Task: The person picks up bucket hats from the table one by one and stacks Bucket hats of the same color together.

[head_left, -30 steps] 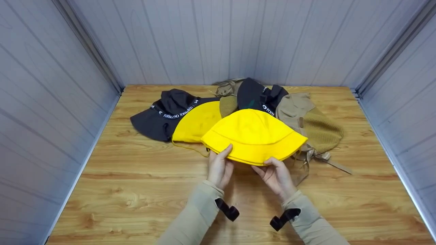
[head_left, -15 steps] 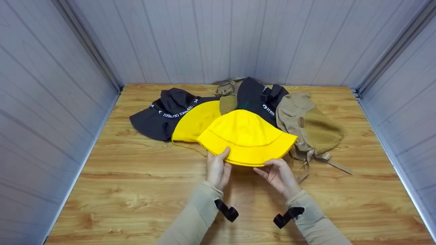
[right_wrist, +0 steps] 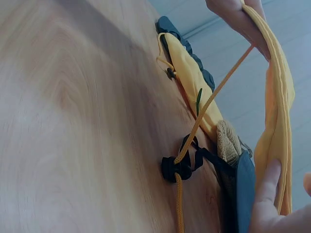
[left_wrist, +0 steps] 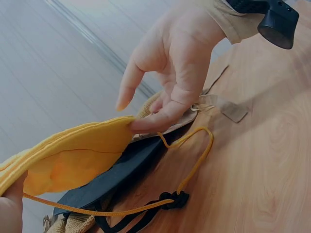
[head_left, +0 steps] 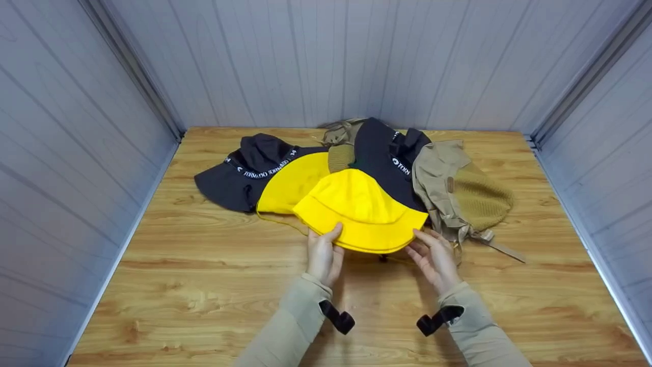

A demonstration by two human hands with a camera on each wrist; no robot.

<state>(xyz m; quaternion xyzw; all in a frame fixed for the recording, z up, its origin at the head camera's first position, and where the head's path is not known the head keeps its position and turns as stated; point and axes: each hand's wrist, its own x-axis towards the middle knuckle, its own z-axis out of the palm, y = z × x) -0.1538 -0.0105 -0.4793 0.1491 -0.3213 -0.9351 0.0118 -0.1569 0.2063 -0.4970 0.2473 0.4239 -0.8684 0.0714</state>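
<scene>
A yellow bucket hat (head_left: 362, 201), crown up and brim toward the person, is held above the table. My left hand (head_left: 323, 257) pinches the brim's near left part, thumb on top and fingers beneath. At the brim's right edge is my right hand (head_left: 434, 259). In the left wrist view, one fingertip of the right hand (left_wrist: 182, 58) touches the brim's inner side, while another digit stands apart above it. A yellow cord (left_wrist: 209, 143) with a black cord lock (left_wrist: 174, 200) hangs below the hat.
Behind lie a black hat (head_left: 219, 186) with white lettering, a second yellow hat (head_left: 298, 181), another black hat (head_left: 377, 163), a beige cloth hat (head_left: 433, 168) and a mustard knit hat (head_left: 484, 196). Panelled walls (head_left: 326, 61) enclose the wooden table (head_left: 204, 295) on three sides.
My right hand has moved right along the brim, toward its right edge. The hat has shifted slightly left and down, uncovering more of the black hat behind. My left hand has barely moved.
</scene>
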